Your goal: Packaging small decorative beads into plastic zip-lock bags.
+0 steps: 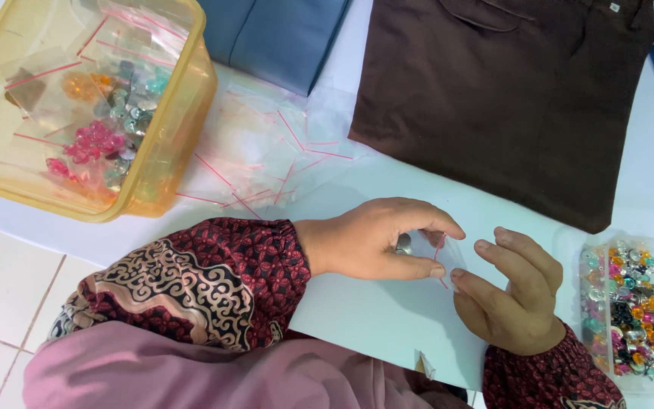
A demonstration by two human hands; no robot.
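Observation:
My left hand [376, 238] pinches a small clear zip bag with a red seal strip [440, 261] between thumb and fingers, and a silvery button [403, 243] shows under its palm. My right hand [512, 291] meets it from the right, thumb and forefinger touching the same bag's edge. Both hands rest over a white surface [372, 310]. Both sleeves are dark red with a patterned print.
A yellow plastic tub [168, 151] at upper left holds bagged coloured buttons. Several loose clear zip bags [266, 163] lie beside it. A clear tray of mixed bright buttons [626, 307] sits at right. Folded brown cloth [509, 98] and blue cloth [281, 34] lie at the far side.

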